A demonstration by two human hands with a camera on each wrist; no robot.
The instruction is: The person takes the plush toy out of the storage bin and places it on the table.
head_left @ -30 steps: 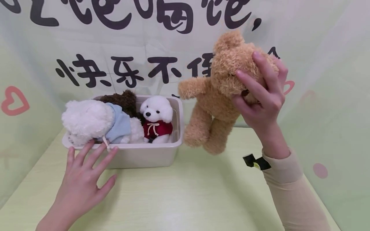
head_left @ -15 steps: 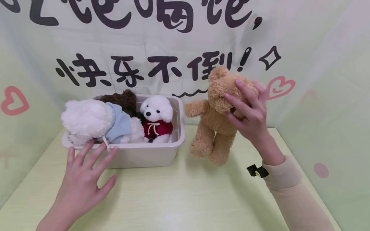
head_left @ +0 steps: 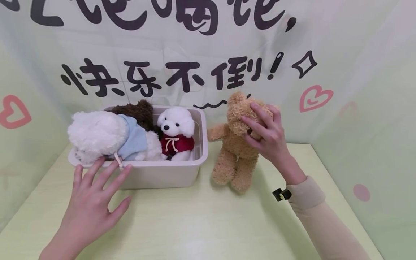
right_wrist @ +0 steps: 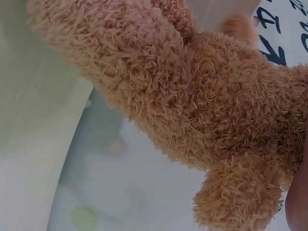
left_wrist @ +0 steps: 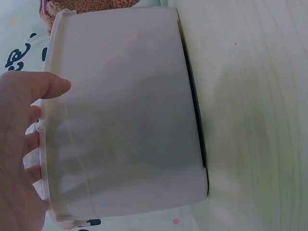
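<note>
My right hand [head_left: 271, 139] grips a light-brown teddy bear [head_left: 238, 146] by the head, fingers spread across its face. The bear is upright just right of a pale plastic bin [head_left: 162, 177], its legs close over the table. Its furry body and legs fill the right wrist view. At the bin's front left rim, my left hand [head_left: 94, 200] rests with fingers spread and nearly straight, fingertips right at a white plush toy in a light blue hoodie [head_left: 97, 131]. In the left wrist view the thumb [left_wrist: 57, 86] lies against the bin's outer wall.
Inside the bin, a white plush dog in a red top [head_left: 177, 124] sits at the right end, and a dark brown plush [head_left: 139, 110] lies behind the blue-hoodie one. The pale wooden table [head_left: 195, 224] extends in front. A printed cloth backdrop [head_left: 182, 47] stands behind.
My right hand has lowered the teddy bear and brought it slightly left, from in front of the backdrop lettering to close above the table. The left hand has stayed at the bin's rim.
</note>
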